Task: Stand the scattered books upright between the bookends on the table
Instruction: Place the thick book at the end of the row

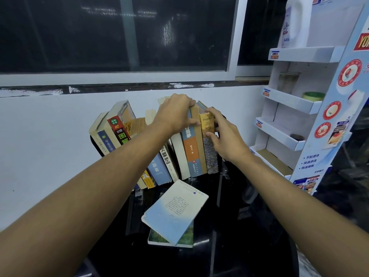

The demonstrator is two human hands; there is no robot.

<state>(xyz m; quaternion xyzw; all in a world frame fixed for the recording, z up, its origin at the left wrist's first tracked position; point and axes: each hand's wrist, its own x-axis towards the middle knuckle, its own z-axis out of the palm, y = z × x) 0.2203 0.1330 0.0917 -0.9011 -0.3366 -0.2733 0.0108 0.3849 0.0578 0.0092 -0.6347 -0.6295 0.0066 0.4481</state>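
Note:
A row of several books (pixel 165 158) stands on the black table (pixel 229 226) against the white wall, leaning left and right. My left hand (pixel 175 112) grips the tops of the blue-and-orange book (pixel 190 154) and its neighbours. My right hand (pixel 223 134) presses on the yellow "Troy" book (pixel 207 124) at the row's right end. Two books lie flat in front: a pale blue one (pixel 175 212) on top of a green-covered one (pixel 185 239). A dark bookend (pixel 95 144) shows at the left end; the right one is hidden by my hand.
A white cardboard display shelf (pixel 295 104) stands at the right, holding a jar, a tape roll and a white jug. A dark window runs above the wall ledge.

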